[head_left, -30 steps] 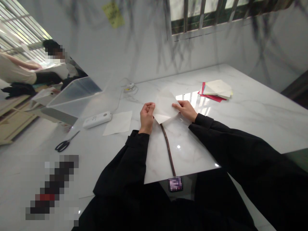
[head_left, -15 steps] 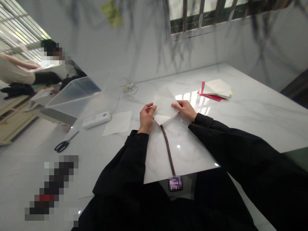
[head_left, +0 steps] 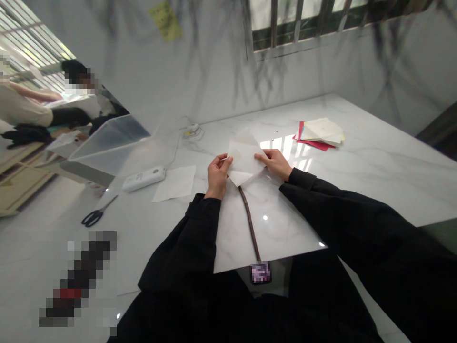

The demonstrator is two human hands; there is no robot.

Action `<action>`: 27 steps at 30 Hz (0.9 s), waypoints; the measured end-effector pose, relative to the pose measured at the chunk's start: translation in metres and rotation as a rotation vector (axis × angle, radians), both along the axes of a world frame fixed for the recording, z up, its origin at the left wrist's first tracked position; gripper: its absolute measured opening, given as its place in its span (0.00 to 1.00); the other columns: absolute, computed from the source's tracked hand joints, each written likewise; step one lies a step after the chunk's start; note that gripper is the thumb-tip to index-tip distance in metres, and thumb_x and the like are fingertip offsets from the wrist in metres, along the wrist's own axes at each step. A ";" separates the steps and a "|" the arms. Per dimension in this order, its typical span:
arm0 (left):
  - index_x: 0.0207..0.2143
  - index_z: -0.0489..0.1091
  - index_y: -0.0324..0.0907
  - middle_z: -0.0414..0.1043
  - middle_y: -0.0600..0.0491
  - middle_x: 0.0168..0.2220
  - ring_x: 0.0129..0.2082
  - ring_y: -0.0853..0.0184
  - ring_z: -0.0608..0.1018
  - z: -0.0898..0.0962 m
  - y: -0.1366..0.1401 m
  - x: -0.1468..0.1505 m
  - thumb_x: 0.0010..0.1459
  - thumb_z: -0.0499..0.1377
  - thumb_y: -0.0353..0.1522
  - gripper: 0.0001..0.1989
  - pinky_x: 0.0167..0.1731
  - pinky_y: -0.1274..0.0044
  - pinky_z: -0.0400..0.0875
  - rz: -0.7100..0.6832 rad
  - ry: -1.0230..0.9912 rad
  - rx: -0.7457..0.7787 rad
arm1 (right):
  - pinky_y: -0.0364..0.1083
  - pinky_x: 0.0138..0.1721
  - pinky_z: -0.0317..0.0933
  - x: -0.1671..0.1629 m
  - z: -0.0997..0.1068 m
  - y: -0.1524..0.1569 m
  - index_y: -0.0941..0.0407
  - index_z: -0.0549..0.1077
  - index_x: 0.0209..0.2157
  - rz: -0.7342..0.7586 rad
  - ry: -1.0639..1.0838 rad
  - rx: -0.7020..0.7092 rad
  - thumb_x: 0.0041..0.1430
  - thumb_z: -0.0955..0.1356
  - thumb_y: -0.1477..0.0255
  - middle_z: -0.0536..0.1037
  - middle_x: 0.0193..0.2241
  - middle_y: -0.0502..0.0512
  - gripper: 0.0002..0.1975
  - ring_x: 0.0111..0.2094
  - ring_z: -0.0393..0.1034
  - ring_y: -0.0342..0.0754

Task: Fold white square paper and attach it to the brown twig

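Observation:
A creased sheet of white paper is held up between my two hands above the table. My left hand pinches its left edge, thumb in front and fingers behind. On the other side, my right hand grips the right edge the same way. Below the sheet's lower corner a thin brown strap or cord runs down toward a small pixelated rectangle past the table edge. Another piece of white paper lies flat to the left of my left hand.
Left of the paper are a white power strip or case, black-handled scissors and a pixelated dark object. A clear plastic bin stands behind. Coloured papers are stacked at the right on the marble table. People sit far left.

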State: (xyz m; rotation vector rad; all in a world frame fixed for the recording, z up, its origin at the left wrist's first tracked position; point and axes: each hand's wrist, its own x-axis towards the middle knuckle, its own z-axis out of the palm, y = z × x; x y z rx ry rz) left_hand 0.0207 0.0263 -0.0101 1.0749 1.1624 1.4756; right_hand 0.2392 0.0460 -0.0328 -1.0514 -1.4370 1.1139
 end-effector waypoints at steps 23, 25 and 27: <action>0.32 0.71 0.43 0.73 0.55 0.29 0.27 0.69 0.74 0.007 -0.004 0.003 0.53 0.72 0.51 0.23 0.27 0.78 0.71 -0.014 -0.062 0.031 | 0.43 0.26 0.62 -0.001 0.003 -0.001 0.60 0.81 0.36 0.009 0.001 -0.010 0.55 0.72 0.50 0.80 0.28 0.55 0.25 0.27 0.70 0.46; 0.32 0.71 0.42 0.73 0.54 0.29 0.27 0.69 0.74 0.007 -0.005 0.004 0.53 0.72 0.51 0.23 0.28 0.77 0.71 -0.012 -0.062 0.036 | 0.43 0.26 0.62 -0.001 0.004 -0.002 0.60 0.81 0.36 0.009 0.000 -0.007 0.55 0.72 0.50 0.80 0.28 0.55 0.24 0.27 0.69 0.46; 0.31 0.71 0.42 0.73 0.54 0.29 0.28 0.68 0.74 0.007 -0.005 0.004 0.54 0.72 0.50 0.22 0.29 0.77 0.72 -0.010 -0.060 0.042 | 0.43 0.26 0.62 0.000 0.004 -0.002 0.59 0.81 0.35 0.010 -0.006 -0.005 0.55 0.72 0.50 0.80 0.28 0.55 0.24 0.27 0.69 0.46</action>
